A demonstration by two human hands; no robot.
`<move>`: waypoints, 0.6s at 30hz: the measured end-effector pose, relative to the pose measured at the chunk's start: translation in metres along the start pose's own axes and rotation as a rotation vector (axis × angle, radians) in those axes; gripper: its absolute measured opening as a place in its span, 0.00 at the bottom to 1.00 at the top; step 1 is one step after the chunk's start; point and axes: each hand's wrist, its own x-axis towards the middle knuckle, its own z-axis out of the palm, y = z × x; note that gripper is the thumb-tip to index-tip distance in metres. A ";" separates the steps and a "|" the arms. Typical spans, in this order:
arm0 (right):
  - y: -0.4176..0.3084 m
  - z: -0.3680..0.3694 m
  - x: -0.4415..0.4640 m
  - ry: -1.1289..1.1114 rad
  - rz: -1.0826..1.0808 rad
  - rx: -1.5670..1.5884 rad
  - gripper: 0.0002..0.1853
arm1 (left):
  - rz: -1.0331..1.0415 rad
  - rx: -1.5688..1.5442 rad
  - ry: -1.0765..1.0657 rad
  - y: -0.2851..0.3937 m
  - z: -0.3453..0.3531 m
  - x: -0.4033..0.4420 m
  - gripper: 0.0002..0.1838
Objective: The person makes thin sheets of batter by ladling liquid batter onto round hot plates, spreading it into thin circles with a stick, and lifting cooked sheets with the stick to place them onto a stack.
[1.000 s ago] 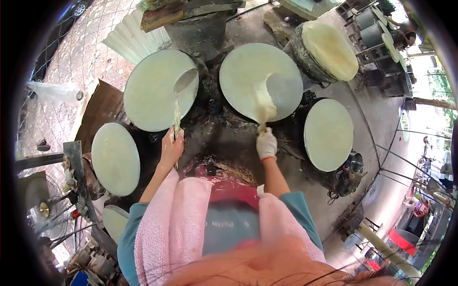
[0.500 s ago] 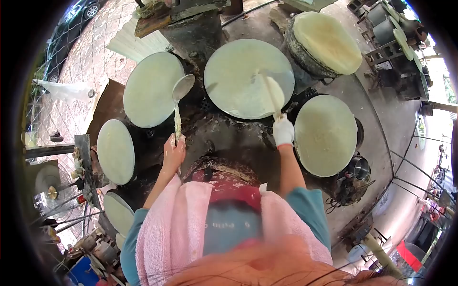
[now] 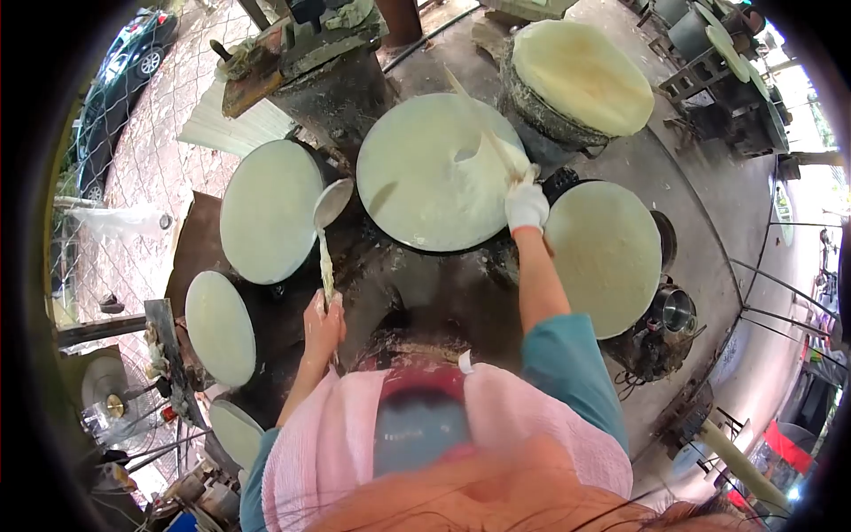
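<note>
My left hand (image 3: 324,324), bare and smeared with batter, is closed around the handle of a ladle (image 3: 333,204). The ladle's bowl is raised beside the left round griddle (image 3: 270,213), and pale batter coats its handle. My right hand (image 3: 526,207), in a white glove, grips a long flat spatula (image 3: 501,146) at the right edge of the large middle griddle (image 3: 434,232). The blade slants up and left over a pale, wet-looking layer of batter (image 3: 412,155). Around the blade the layer looks ridged; whether the blade touches it I cannot tell.
More batter-covered rounds surround me: one right (image 3: 603,257), one far left (image 3: 220,328), one lower left (image 3: 236,433). A pale sheet tops a drum (image 3: 581,75) at back right. Metal pots (image 3: 674,310) stand at right. A fan (image 3: 113,403) is at left.
My right hand has moved up the middle griddle's right edge, and the spatula has swung to slant up-left. The ladle stays in my left hand. The whole view has shifted slightly.
</note>
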 end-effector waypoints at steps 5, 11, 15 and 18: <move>-0.033 0.003 0.010 0.123 -0.252 0.274 0.23 | -0.065 -0.078 -0.045 0.010 0.003 -0.007 0.11; 0.043 0.031 -0.142 0.115 -0.136 1.294 0.25 | 0.194 0.097 -0.064 -0.029 0.011 0.018 0.13; 0.067 0.025 -0.182 -0.550 0.397 1.614 0.19 | 0.080 -0.028 -0.115 0.014 0.029 0.008 0.13; 0.082 0.001 -0.172 -0.554 0.299 1.554 0.12 | 0.007 -0.142 -0.138 0.030 0.040 0.000 0.12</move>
